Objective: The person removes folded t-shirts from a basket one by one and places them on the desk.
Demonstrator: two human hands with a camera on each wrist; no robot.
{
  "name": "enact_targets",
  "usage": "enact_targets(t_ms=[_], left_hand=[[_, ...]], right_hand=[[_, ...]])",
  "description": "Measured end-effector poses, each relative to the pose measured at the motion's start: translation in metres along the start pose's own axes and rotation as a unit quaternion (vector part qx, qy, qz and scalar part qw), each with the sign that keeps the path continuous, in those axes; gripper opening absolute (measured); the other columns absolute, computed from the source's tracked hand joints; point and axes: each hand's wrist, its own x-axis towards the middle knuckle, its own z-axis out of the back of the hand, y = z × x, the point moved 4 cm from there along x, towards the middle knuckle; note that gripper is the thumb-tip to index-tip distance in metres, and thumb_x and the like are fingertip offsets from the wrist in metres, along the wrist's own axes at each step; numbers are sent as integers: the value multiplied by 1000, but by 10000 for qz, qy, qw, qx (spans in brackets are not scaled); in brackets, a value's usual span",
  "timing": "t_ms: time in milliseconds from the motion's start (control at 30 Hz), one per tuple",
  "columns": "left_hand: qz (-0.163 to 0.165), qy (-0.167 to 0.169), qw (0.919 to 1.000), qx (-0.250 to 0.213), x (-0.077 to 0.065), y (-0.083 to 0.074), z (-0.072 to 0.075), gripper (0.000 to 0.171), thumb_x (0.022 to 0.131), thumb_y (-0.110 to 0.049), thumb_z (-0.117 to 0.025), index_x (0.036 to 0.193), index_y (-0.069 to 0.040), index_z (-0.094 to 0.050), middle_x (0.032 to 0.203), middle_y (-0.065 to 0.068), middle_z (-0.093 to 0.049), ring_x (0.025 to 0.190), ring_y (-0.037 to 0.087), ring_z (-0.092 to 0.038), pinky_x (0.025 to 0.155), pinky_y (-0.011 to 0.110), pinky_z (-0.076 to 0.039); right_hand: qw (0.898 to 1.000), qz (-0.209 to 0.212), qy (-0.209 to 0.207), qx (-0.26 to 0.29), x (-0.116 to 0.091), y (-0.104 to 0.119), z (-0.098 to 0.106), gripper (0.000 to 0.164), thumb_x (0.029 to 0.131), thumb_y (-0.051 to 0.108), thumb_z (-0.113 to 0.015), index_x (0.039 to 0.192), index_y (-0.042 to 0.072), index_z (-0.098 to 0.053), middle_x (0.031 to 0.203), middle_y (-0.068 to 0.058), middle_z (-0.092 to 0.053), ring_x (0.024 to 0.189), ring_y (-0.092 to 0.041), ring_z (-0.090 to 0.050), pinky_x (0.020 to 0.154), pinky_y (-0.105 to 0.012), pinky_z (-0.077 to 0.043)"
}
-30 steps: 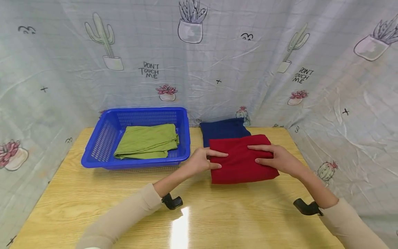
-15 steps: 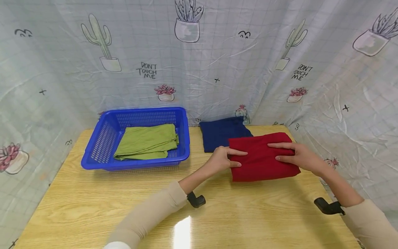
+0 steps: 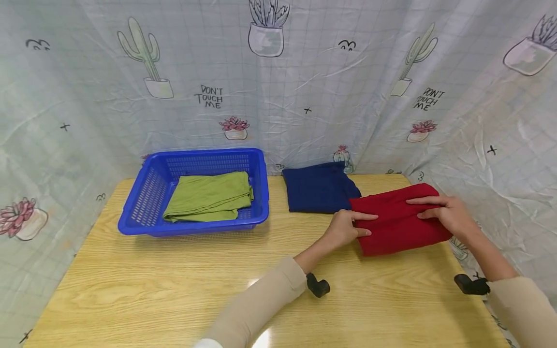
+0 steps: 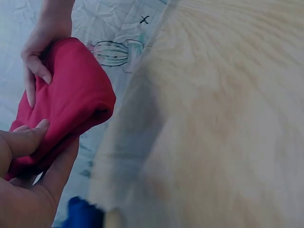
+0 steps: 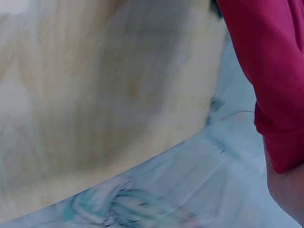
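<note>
A folded red cloth (image 3: 396, 227) is held between both hands over the right side of the table. My left hand (image 3: 344, 229) grips its left edge, with fingers on top and, in the left wrist view, other fingers beneath the folded layers. At the opposite edge my right hand (image 3: 457, 220) holds the cloth with fingertips on its upper face. In the right wrist view the red cloth (image 5: 270, 61) fills the upper right and covers most of that hand. A folded navy blue cloth (image 3: 319, 188) lies behind, its front right corner close to the red one.
A blue plastic basket (image 3: 128, 212) stands at the back left with a folded green cloth (image 3: 209, 195) inside. The wooden table (image 3: 174, 285) meets a cactus-print curtain (image 3: 300, 72) at the back and right. A black wrist mount (image 3: 318, 286) sits on each forearm.
Both hands have carried the red cloth to the right, and it now tilts slightly. More of the navy blue cloth shows. The basket and green cloth stay where they were.
</note>
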Motion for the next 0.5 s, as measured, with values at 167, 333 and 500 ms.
enact_targets(t_ms=[167, 333, 500], left_hand=[[298, -164, 9994, -27, 14, 12, -29, 42, 82, -4, -84, 120, -20, -78, 45, 2, -50, 45, 5, -22, 45, 17, -21], [767, -266, 9966, 112, 23, 30, -47, 39, 80, -4, -86, 115, -21, -81, 104, 1, -75, 90, 2, -62, 73, 13, -47], [1553, -353, 9837, -830, 32, 42, -50, 36, 80, -2, -85, 111, -18, -81, 119, 2, -66, 64, 14, -69, 58, 28, -59]], right_hand=[[9995, -234, -99, 185, 2, -37, -2, 34, 90, 9, -72, 124, 14, -76, 101, 37, -60, 100, 12, -46, 76, -15, -43], [9986, -491, 170, -111, 4, -77, -22, 37, 90, 14, -72, 127, 13, -74, 122, 8, -69, 114, -6, -52, 81, -16, -39], [9964, -763, 360, -114, 9, -99, -38, 48, 90, 15, -71, 136, 4, -65, 148, -28, -48, 136, -45, -39, 99, -35, -37]])
